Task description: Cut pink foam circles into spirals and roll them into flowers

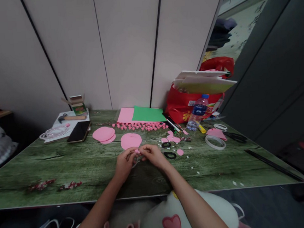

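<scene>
My left hand point(124, 161) and my right hand point(152, 155) meet near the table's middle, fingers pinched around a small pink piece point(137, 151). Below the fingertips hangs a thin pale strand point(135, 163). Just beyond my hands lies a pink paper circle point(131, 140), with more pink circles point(103, 133) to its left. Several small pink pieces point(142, 126) form rows in front of a pink sheet point(126, 115) and a green sheet point(149, 114). Right of my right hand are black scissors point(170, 155), whose handle loops show, and pink scraps point(170, 137).
Left on the green table point(94, 183) are a phone point(79, 131), hammer point(72, 117), beads point(54, 132) and small box point(78, 105). To the right stand a water bottle point(198, 112) and red bag point(176, 106), with a tape roll point(215, 142) and black strip point(273, 165) nearer.
</scene>
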Motion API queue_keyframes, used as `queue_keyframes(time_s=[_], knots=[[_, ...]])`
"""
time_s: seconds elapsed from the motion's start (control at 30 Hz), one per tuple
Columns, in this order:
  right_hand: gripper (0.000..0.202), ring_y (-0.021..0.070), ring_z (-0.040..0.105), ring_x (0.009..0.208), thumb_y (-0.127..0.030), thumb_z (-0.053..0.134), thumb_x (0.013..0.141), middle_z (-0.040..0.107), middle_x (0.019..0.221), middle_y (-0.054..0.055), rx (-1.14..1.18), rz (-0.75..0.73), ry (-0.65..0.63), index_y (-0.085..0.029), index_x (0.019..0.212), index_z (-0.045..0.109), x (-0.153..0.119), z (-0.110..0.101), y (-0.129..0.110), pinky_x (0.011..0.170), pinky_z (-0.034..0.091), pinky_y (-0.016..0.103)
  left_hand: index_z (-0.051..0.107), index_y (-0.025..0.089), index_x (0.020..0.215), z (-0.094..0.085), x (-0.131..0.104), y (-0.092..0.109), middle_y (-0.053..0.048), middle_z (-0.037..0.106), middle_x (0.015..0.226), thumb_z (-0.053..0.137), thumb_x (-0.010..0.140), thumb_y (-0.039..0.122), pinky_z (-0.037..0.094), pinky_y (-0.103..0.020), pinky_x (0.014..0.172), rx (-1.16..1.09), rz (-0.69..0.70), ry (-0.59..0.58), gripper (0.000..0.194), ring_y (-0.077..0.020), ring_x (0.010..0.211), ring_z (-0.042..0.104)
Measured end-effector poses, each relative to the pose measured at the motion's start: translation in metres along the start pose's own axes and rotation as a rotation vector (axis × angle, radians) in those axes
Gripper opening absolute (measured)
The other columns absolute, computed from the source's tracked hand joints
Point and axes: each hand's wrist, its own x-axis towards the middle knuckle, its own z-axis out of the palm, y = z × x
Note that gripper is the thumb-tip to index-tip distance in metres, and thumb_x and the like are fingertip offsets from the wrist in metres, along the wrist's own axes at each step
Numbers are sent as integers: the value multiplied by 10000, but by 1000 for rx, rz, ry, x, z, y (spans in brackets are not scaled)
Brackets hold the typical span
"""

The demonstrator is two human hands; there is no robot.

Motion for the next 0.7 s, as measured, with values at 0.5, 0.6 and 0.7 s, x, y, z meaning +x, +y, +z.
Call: queue_keyframes(time_s=[0.5, 0.6, 0.7], knots=[[288, 111, 544, 464, -392, 675, 539, 558, 503, -26, 90, 75, 83, -162, 642, 537, 1, 0, 0, 487, 467, 244, 630, 165, 802, -3, 2, 3, -11, 651, 660, 538, 676, 252, 440, -206, 455, -19, -8, 1, 178, -101, 440, 549], [296, 111, 540, 449, -412, 671, 540, 567, 496, -15, 54, 82, 71, -151, 628, 562, 0, -1, -1, 465, 459, 236, 628, 162, 817, -3, 3, 1, -8, 650, 657, 536, 681, 244, 431, -196, 443, -11, -4, -1, 183, -92, 427, 539], [315, 109, 545, 453, -424, 673, 532, 580, 511, -7, 50, 79, 64, -139, 634, 581, 0, -1, -1, 463, 461, 230, 625, 156, 825, -3, 3, 0, -4, 649, 664, 535, 688, 230, 423, -186, 433, -9, 13, -9, 180, -80, 414, 525]])
